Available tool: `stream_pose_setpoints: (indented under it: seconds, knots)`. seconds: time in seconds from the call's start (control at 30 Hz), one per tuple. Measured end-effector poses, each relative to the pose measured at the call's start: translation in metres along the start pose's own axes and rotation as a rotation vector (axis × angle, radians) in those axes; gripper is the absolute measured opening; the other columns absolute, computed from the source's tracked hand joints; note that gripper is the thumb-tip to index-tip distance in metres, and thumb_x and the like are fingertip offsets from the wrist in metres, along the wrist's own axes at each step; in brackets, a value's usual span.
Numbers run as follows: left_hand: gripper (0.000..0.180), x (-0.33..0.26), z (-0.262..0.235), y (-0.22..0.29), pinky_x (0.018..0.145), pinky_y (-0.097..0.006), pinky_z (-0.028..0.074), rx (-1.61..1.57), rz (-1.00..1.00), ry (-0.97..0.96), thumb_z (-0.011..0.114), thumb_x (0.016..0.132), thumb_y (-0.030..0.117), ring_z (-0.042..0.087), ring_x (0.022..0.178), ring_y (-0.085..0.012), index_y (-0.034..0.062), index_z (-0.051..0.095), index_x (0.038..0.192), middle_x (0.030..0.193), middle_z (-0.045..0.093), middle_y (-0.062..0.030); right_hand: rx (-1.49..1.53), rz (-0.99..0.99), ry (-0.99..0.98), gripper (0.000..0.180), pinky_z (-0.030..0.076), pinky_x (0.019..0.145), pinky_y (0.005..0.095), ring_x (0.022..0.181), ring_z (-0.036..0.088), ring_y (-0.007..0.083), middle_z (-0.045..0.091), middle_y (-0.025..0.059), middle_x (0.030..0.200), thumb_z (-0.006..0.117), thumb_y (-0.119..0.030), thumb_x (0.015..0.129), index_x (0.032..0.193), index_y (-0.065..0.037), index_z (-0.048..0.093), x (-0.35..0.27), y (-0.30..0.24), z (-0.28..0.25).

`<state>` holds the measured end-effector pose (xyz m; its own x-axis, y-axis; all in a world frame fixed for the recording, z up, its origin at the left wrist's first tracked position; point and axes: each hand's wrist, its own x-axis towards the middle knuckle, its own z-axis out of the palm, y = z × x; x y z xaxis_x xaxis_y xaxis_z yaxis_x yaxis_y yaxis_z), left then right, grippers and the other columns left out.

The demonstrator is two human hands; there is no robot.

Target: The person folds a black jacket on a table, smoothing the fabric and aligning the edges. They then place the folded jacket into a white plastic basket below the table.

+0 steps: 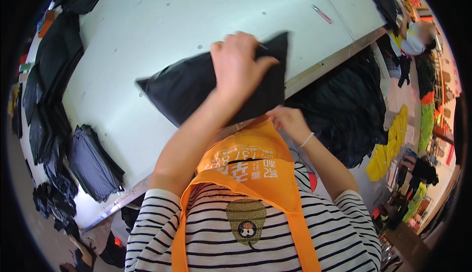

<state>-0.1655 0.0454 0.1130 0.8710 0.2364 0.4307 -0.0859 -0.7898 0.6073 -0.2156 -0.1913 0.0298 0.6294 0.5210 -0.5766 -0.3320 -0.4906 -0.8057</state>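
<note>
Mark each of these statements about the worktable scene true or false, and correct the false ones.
1. The left hand grips a black folded cloth piece. True.
2. The black piece lies flat on the pale table. False: it is lifted and tilted above the table, blurred.
3. The right hand rests on the pink tool far up the table. False: it is at the table's near edge, by the orange apron.
4. A stack of dark grey pieces lies at the table's left end. True.
5. The person wears a plain red shirt. False: a striped shirt.
</note>
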Motion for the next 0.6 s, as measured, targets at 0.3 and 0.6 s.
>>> stream_pose_setpoints:
  seconds: [0.3,0.6]
  knots:
    - [0.048,-0.085,-0.055,0.01,0.085,-0.042,0.041,0.09,-0.211,-0.021,0.071,0.077,0.03,0.056,0.1,-0.0289,0.0048,0.055,0.114,0.115,0.055,-0.0154,0.442,0.092,0.185,0.048,0.043,0.092,0.0357,0.106,0.055,0.0194,0.061,0.0103,0.116,0.034,-0.038,0.1,0.122,0.0,0.054,0.082,-0.005,-0.076]
    - [0.064,-0.216,0.001,-0.02,0.098,-0.043,0.039,-0.097,-1.128,0.406,0.058,0.09,0.034,0.049,0.117,-0.0386,0.0022,0.033,0.14,0.124,0.051,-0.0247,0.014,-0.258,0.155,0.051,0.04,0.091,0.0337,0.1,0.049,0.0197,0.053,0.0109,0.108,0.036,-0.043,0.101,0.11,0.005,0.05,0.154,-0.01,-0.088]
